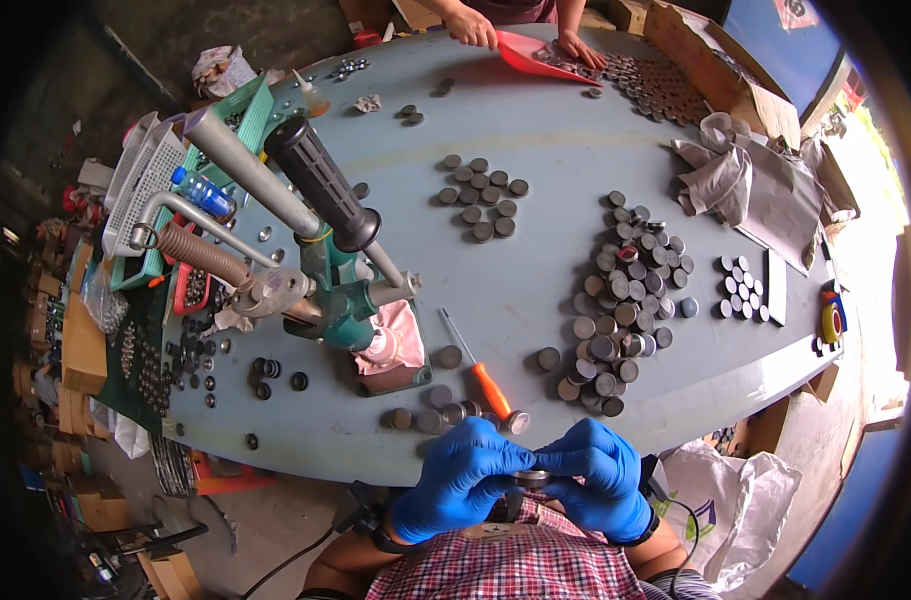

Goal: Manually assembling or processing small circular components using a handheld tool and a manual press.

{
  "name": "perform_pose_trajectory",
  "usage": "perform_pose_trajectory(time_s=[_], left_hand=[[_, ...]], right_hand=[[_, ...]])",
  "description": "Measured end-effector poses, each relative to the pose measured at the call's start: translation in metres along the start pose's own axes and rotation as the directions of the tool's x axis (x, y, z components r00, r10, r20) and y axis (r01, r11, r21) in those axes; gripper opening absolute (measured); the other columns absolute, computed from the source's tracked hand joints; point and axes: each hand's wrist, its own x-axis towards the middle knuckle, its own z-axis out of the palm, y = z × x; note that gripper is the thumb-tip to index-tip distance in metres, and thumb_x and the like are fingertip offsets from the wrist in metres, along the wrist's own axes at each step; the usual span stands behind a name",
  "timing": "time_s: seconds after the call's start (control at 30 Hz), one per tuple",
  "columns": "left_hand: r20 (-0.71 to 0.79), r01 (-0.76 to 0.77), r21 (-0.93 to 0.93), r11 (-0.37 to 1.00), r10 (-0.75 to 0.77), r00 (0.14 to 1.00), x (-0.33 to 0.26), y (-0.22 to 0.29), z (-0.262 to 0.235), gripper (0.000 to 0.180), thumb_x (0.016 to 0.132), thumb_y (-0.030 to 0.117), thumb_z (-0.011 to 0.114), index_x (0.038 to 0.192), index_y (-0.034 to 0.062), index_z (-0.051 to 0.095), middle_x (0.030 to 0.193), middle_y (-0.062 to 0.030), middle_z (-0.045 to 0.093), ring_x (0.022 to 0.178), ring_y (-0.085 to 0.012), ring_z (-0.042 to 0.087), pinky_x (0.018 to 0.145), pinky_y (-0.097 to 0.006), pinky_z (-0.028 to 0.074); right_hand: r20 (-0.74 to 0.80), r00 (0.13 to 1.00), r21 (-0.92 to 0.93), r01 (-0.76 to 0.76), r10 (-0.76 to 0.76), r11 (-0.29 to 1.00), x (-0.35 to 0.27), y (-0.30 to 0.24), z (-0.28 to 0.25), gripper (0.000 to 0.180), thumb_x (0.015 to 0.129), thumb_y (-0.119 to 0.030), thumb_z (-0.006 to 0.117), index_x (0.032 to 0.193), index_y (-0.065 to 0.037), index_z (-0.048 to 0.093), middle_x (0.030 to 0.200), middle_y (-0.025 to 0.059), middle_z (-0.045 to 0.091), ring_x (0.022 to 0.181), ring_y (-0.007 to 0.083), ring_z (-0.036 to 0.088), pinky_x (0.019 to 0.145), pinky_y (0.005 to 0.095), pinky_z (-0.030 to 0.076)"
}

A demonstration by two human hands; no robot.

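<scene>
I pinch one small metal disc [532, 479] between both gloved hands — left hand [456, 480] and right hand [601, 490] — fingers closed on it, just off the table [556, 200] edge. Judging by the big pile [616, 310] and the few finished-looking pieces by the screwdriver [481, 372], most remain.

A lever press [326, 270] stands on the worktop [556, 200] near its left edge — a screwdriver [481, 375] lies just right, then a heap of discs [616, 310]; rags [721, 175] toward the far right corner.
</scene>
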Motion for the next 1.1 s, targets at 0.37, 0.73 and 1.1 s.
perform_pose_trajectory(time_s=[0.37,0.73,1.1], left_hand=[[0.028,0.369,-0.118,0.922,-0.369,0.929,0.004,-0.010,0.007,0.042,0.077,0.014,0.080,0.114,0.0034,0.063,0.101,-0.0074,0.062,0.093,-0.0206,0.062,0.079,-0.034,0.050],[-0.013,0.233,0.298,0.926,-0.240,0.971,0.007,-0.006,-0.007,0.051,0.068,0.013,0.085,0.115,0.0066,0.065,0.095,-0.0082,0.062,0.080,-0.0234,0.061,0.069,-0.033,0.051],[-0.042,0.289,0.316,0.904,-0.291,0.956,0.003,-0.008,-0.002,0.052,0.067,0.009,0.085,0.115,0.0073,0.064,0.092,-0.0074,0.062,0.081,-0.0241,0.061,0.072,-0.034,0.051]], right_hand=[[0.224,0.812,0.835,-0.445,0.539,0.323,-0.013,0.050,0.022,0.020,0.087,-0.013,0.073,0.101,0.000,0.068,0.093,0.0059,0.068,0.081,0.0128,0.061,0.072,0.0270,0.050],[0.371,0.864,0.549,-0.500,0.341,0.669,-0.016,0.042,0.010,0.029,0.063,0.021,0.045,0.062,-0.002,0.063,0.078,0.0107,0.066,0.079,0.0210,0.064,0.078,0.0316,0.049],[0.240,0.781,0.479,-0.612,0.577,0.629,-0.021,0.039,0.020,0.019,0.087,0.008,0.056,0.100,-0.001,0.067,0.093,0.0090,0.066,0.089,0.0157,0.062,0.086,0.0306,0.050]])
